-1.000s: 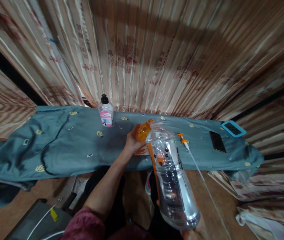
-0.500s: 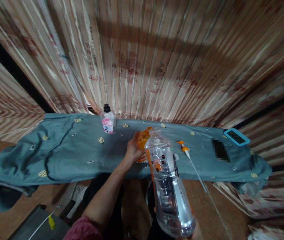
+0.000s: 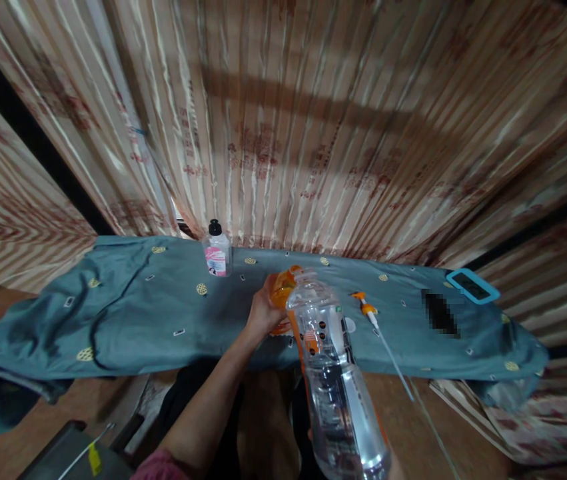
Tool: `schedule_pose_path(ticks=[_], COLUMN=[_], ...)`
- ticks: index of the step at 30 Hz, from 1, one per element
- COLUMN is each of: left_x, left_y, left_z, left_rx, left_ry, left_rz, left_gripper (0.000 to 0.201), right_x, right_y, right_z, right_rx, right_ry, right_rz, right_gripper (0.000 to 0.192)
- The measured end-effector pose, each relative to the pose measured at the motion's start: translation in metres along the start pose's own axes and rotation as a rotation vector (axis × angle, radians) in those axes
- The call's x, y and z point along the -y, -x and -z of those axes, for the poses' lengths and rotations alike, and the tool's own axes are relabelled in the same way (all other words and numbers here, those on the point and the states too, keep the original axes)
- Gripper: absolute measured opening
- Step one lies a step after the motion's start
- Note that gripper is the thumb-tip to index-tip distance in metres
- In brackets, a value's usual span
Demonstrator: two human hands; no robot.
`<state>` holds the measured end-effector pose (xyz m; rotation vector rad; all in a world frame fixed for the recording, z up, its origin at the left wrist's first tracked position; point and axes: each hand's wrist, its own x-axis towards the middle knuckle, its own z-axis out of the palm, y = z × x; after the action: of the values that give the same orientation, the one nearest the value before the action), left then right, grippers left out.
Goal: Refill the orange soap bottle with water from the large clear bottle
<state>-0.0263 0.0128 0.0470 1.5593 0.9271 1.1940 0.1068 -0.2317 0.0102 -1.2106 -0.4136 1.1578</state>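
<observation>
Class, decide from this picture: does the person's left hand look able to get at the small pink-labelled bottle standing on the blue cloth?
Probably yes, once freed: the left hand grips an orange bottle, and only bare blue cloth lies between it and the pink-labelled bottle.

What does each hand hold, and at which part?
The left hand grips the orange bottle around its side, on the cloth. The clear bottle is held near its base; the right hand is almost entirely out of view.

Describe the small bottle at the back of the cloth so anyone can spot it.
Start at the teal cloth spread before the striped curtain. At its far edge, left of the left hand, stands a small clear bottle. Only it has a black cap and pink label.
</observation>
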Motion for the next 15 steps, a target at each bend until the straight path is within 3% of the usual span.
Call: schedule_pose_path(ticks=[6,9,13,15], left_x=[0.003,0.007,0.010,0.010], left_y=[-0.001,-0.002,-0.003,-0.003], left_z=[-0.001,-0.003,-0.004,-0.004], left_rx=[-0.027,-0.033,-0.035,-0.027], left_ry=[-0.013,0.004,0.021,0.039], left_rz=[-0.005,-0.001,0.014,0.002], left_gripper=[0.049,0.050,0.053,0.054], right_x=[0.018,0.030,0.045,0.048], right_y=[-0.001,-0.005,-0.009,-0.004], right_z=[0.001,-0.001,-0.012,-0.019], right_rx=[0.105,0.123,0.211,0.128], right_ry=[-0.114,-0.138,-0.010,-0.015], right_rz=[-0.285,-0.303,-0.389,-0.251], right_gripper=[0.058,0.056,0.061,0.051])
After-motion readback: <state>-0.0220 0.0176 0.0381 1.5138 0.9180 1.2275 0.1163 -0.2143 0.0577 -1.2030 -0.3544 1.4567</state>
